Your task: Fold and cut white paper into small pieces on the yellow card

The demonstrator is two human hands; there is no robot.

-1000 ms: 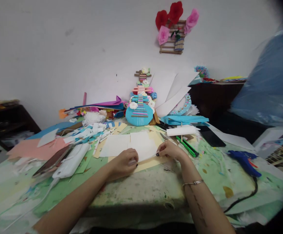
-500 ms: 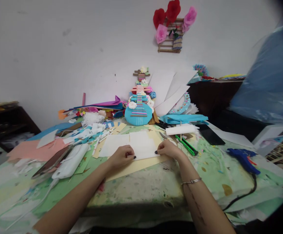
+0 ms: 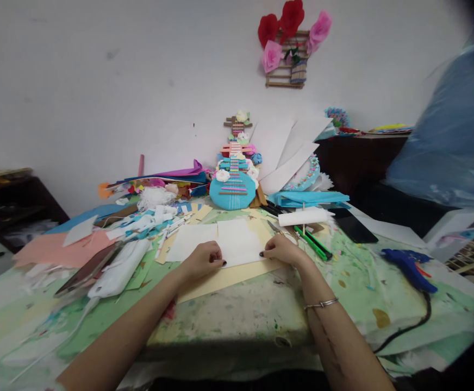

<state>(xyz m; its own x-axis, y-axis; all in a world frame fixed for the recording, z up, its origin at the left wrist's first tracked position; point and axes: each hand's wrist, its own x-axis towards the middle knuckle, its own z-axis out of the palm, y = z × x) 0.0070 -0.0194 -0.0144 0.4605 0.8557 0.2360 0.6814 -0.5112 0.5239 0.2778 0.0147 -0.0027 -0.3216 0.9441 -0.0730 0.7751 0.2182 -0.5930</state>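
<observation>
White paper (image 3: pixel 237 241) lies in front of me over a cream sheet (image 3: pixel 224 281) on the table, with a slit or seam showing at its far edge. My left hand (image 3: pixel 203 260) is closed at the paper's near edge, fingers curled and thumb against them. At the near right corner, my right hand (image 3: pixel 282 250) pinches the same paper between thumb and fingers. Scissors (image 3: pixel 275 227), partly hidden, lie just beyond the right hand. Beside them are a green craft knife (image 3: pixel 313 243) and a white paper roll (image 3: pixel 304 216) with a thin stick by it.
A blue glue gun (image 3: pixel 410 266) with a dark cord lies at the right, near a black phone (image 3: pixel 355 225). A white power strip (image 3: pixel 118 269) and paper scraps (image 3: pixel 151 220) cover the left side. Behind stands a blue lute-shaped craft (image 3: pixel 232 193).
My left hand has shifted very slightly left along the paper's edge. The right hand holds its place; the whole view has drifted a little.
</observation>
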